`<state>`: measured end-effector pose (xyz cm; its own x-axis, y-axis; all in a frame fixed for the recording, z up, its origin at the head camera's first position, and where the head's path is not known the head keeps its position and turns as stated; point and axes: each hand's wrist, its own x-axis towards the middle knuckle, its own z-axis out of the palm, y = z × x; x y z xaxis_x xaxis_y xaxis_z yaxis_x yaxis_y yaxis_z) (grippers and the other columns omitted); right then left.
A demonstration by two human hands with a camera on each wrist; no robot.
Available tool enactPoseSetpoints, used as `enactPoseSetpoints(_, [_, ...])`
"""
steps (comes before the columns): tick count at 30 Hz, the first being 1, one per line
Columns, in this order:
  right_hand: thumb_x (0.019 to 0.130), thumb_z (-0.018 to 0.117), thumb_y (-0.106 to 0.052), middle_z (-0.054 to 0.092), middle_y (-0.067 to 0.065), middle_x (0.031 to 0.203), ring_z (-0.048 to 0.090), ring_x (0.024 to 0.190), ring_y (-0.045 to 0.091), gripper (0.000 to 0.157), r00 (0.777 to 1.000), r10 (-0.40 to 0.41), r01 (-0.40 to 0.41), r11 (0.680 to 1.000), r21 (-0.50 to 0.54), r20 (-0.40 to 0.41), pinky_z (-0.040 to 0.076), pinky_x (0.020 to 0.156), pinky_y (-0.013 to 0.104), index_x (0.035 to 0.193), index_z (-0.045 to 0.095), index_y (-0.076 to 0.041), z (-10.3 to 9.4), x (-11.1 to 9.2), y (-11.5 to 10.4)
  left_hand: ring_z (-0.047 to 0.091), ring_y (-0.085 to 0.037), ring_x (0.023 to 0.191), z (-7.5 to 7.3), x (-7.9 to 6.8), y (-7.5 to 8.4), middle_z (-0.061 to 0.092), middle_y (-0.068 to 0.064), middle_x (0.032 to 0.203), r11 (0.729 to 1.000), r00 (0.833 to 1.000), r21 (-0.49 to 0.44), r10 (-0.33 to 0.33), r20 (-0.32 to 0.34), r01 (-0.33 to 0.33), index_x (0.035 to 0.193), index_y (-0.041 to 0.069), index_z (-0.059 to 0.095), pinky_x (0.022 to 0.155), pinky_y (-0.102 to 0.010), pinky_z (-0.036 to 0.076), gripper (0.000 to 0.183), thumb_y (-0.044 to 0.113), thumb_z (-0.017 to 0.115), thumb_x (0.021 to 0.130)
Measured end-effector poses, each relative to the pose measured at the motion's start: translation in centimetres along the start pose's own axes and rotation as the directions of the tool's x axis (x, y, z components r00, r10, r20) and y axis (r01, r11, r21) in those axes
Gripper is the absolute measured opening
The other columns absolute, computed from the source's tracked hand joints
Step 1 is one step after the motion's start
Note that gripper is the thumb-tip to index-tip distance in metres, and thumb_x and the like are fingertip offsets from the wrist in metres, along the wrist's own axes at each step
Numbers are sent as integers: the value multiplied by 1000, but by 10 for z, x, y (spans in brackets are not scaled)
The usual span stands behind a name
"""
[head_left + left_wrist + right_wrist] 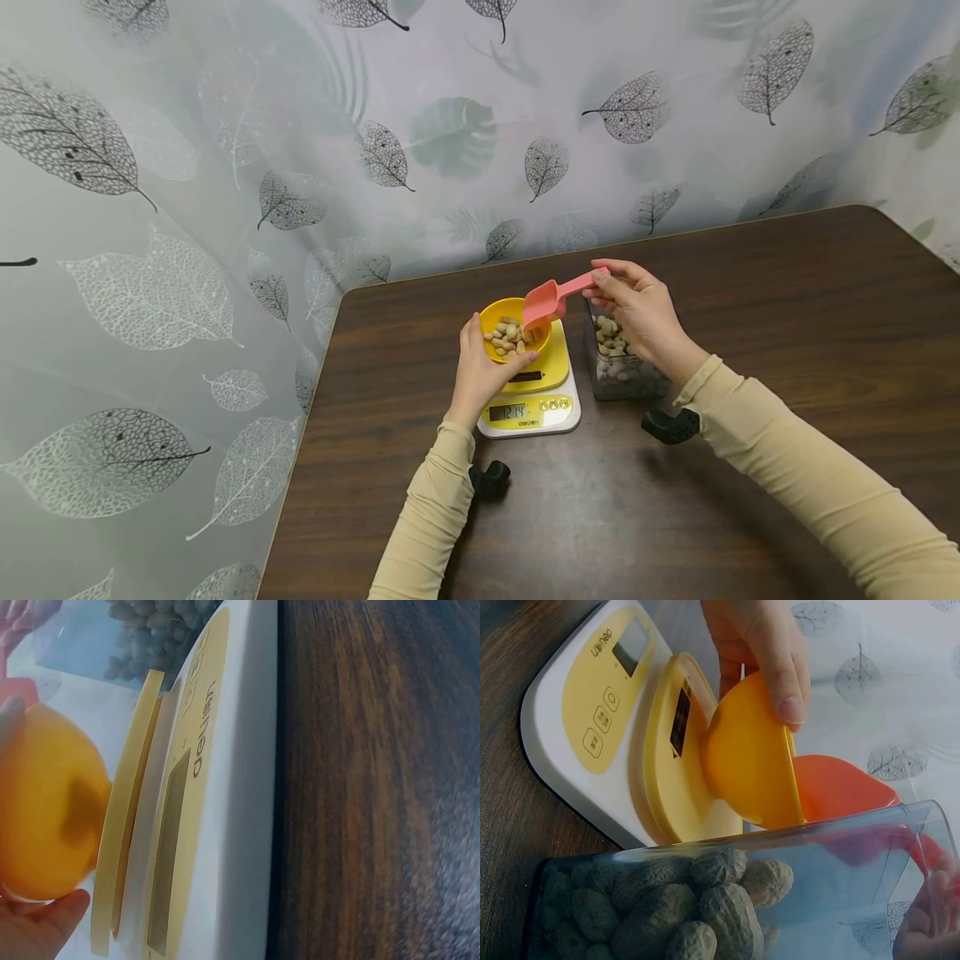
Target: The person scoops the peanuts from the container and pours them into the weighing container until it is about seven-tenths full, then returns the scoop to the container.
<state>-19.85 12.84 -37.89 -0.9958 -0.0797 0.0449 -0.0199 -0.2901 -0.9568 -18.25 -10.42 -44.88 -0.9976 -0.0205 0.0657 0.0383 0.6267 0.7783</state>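
Note:
A yellow bowl (491, 315) with several peanuts (508, 335) in it sits on the yellow plate of a kitchen scale (558, 417). My left hand (480, 375) holds the bowl's near left side, thumb along the rim and fingers around the outside. With my right hand (637, 308) I grip the handle of a pink scoop (545, 305); its head is tilted down at the bowl's right rim. In the right wrist view the scoop (840, 784) shows behind the bowl (754, 757), partly through a clear container. Whether peanuts are in the scoop is hidden.
Just right of the scale stands a clear, grey-tinted container (622, 385) of unshelled peanuts (731, 922), under my right hand. The dark wooden table (600, 517) meets a leaf-patterned covering (450, 208) at its back and left edges.

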Motion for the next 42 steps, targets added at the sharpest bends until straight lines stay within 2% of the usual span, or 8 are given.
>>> enactPoseSetpoints(7, [90, 60, -26, 65, -6, 91, 65, 80, 5, 42, 999, 33, -34, 999, -34, -38, 53, 77, 17, 126, 52, -6, 1, 0, 0, 33, -32, 137, -1, -1, 2, 16, -10, 155, 1000, 1000, -5, -10, 6, 10, 151, 13, 11, 110, -49, 33, 113, 59, 73, 68])
enactPoseSetpoints(14, [90, 59, -25, 65, -6, 90, 66, 79, 5, 44, 997, 46, -48, 998, -36, -62, 53, 76, 16, 127, 50, -3, 2, 1, -1, 25, -31, 140, -4, -1, 7, 12, -9, 156, 999, 1000, 46, -15, -5, 15, 151, 16, 11, 110, -52, 31, 114, 63, 71, 67])
enactPoseSetpoints(19, [89, 60, -25, 66, -6, 89, 66, 77, 5, 45, 997, 47, -47, 999, 5, -69, 53, 75, 16, 127, 50, -1, 1, 2, -4, 18, -28, 142, -6, 0, 11, 10, -7, 157, 998, 1000, 55, 9, -16, -8, 151, 19, 10, 109, -55, 31, 114, 66, 69, 66])
enactPoseSetpoints(24, [88, 61, -24, 66, -5, 89, 66, 76, 5, 42, 997, 28, -24, 998, 54, -75, 53, 73, 16, 124, 52, -2, 0, 0, -12, 15, -27, 143, -10, -2, 21, 10, -7, 157, 996, 997, 65, 71, -36, -69, 151, 19, 14, 110, -54, 30, 112, 65, 71, 67])
enactPoseSetpoints(33, [85, 66, -19, 67, -1, 90, 67, 75, 8, 28, 993, -61, 80, 976, 203, -102, 53, 70, 17, 111, 63, -9, -27, -11, -38, 17, -29, 143, -9, -5, 50, 10, -6, 157, 985, 988, 85, 154, -12, -152, 150, 19, 16, 109, -53, 32, 108, 63, 70, 68])
enactPoseSetpoints(42, [83, 67, -15, 67, 1, 88, 66, 73, 9, 27, 988, -84, 114, 965, 237, -131, 53, 67, 17, 109, 65, -8, -54, -30, -52, 21, -26, 143, 6, -8, 74, 12, 0, 157, 976, 972, -26, 218, 87, -216, 150, 24, 19, 110, -52, 30, 104, 72, 63, 68])
